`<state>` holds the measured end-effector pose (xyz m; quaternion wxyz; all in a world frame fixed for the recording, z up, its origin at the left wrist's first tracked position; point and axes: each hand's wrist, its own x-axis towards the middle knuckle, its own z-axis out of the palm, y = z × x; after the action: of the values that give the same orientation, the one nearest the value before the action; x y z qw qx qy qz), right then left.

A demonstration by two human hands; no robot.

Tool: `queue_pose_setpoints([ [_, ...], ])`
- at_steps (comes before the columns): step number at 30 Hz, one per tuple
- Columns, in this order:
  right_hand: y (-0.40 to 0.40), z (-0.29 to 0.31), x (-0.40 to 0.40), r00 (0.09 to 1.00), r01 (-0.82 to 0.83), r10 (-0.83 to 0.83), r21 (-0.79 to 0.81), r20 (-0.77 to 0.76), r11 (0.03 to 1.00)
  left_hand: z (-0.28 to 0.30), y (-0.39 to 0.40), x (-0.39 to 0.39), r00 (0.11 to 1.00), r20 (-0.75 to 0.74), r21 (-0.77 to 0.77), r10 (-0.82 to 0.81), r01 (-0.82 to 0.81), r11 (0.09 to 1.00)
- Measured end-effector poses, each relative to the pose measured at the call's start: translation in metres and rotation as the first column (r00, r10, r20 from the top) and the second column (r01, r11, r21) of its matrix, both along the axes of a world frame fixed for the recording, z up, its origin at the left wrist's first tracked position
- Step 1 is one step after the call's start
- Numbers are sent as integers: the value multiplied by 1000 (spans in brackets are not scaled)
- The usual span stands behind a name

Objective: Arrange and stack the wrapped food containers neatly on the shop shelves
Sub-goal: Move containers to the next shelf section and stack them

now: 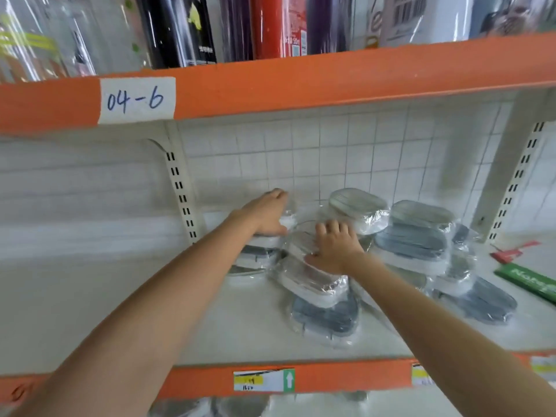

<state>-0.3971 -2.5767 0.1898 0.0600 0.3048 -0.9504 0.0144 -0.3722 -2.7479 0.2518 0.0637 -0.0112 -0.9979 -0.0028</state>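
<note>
Several oval food containers in clear plastic wrap lie on the white shelf (pixel 210 335). My left hand (pixel 267 212) grips the top of a stack of wrapped containers (pixel 255 254) at the back left, thumb on its near side. My right hand (pixel 335 245) rests with fingers spread on a tilted wrapped pack (pixel 310 281) in the middle; a grey-lidded pack (pixel 326 317) lies flat below it. Another wrapped container (pixel 358 209) stands behind the right hand. A taller pile (pixel 418 236) leans to the right, with more packs (pixel 481 302) in front of it.
An orange shelf edge (pixel 301 82) with a taped label "04-6" (pixel 137 99) runs overhead, bottles and rolls above it. A green box (pixel 529 281) and a red item (pixel 511 251) lie at the far right. Slotted uprights (pixel 180 191) flank the bay. Price tags (pixel 261 380) sit on the front edge.
</note>
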Motion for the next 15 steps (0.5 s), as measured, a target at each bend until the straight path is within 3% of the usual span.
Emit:
queue_pose_setpoints([
  [7, -4, 2, -2, 998, 53, -54, 17, 41, 998, -2, -29, -38, 962, 247, -130, 119, -89, 988],
  [15, -5, 1, -2, 994, 83, -86, 42, 72, 996, -3, -27, -50, 966, 236, -208, 105, -55, 977],
])
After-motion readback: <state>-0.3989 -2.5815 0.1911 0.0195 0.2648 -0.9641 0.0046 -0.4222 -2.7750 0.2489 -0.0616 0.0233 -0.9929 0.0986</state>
